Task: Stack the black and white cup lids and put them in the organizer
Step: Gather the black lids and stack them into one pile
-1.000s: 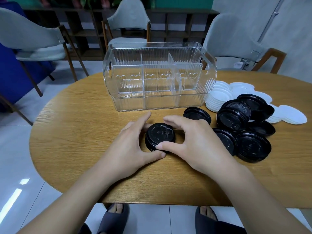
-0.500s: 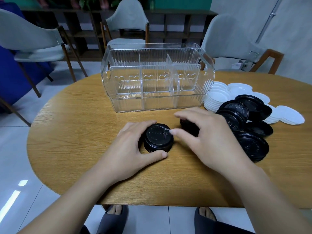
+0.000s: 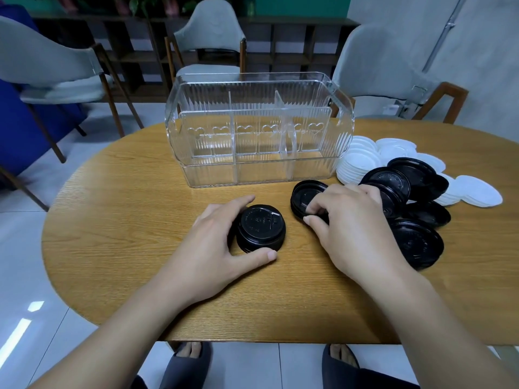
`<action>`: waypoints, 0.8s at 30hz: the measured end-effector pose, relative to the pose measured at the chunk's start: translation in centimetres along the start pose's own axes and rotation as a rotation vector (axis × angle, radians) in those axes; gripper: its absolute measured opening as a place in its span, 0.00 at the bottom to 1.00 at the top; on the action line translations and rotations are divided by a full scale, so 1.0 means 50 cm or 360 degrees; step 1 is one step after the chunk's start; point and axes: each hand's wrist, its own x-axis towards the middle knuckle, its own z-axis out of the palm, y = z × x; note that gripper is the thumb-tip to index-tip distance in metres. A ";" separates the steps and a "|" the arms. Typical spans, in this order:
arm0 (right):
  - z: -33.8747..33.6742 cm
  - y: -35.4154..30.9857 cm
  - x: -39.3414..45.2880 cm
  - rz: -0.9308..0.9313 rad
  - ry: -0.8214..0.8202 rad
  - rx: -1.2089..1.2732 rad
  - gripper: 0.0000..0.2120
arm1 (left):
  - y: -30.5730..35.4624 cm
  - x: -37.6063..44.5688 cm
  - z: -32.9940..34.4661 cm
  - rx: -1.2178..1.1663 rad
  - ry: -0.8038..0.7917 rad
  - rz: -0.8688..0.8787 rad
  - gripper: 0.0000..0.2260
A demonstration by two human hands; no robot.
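Note:
A short stack of black lids (image 3: 259,227) stands on the wooden table (image 3: 134,220) in front of me. My left hand (image 3: 216,242) curls round its left side, thumb at the front. Just to the right lies a single black lid (image 3: 304,196), and my right hand (image 3: 351,228) pinches its near rim with curled fingers. More loose black lids (image 3: 415,242) lie heaped further right, partly hidden by that hand. White lids (image 3: 359,161) are piled behind them. The clear ribbed organizer (image 3: 258,130) stands beyond, its compartments empty.
Three grey chairs (image 3: 210,35) stand round the far side of the table, with dark shelving against the back wall. The table's near edge runs just above my feet in slippers.
My right hand left the stack and moved right to the single black lid, taking hold of its rim. My left hand stays on the stack.

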 end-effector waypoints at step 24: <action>-0.038 -0.034 -0.012 0.0151 0.0064 0.1338 0.06 | 0.036 -0.002 -0.012 -0.0344 0.0247 0.0206 0.43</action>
